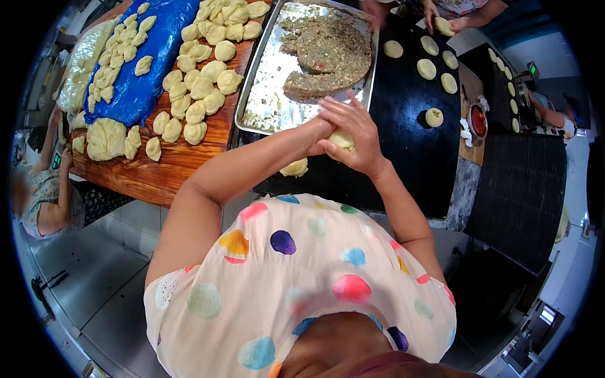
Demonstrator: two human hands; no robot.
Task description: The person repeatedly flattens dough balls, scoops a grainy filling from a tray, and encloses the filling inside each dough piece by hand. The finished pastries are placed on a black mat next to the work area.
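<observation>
My left hand (322,129) and my right hand (359,138) are cupped together around a pale dough ball (340,140), just below the metal tray. The right hand's fingers lie over the left, hiding much of it. Below my hands, another dough lump (294,168) rests on the black griddle (403,176). The tray (258,94) holds a mound of speckled filling (331,53). On the griddle to the right are flat dough discs (426,69) and a small round dough piece (433,117).
Many dough pieces (214,97) cover the wooden board (164,179) and blue plastic sheet (138,94) at left. A co-worker's hands (441,19) handle dough at top right; other people work at far left (47,201) and right (554,116). A red bowl (478,123) sits beside the griddle.
</observation>
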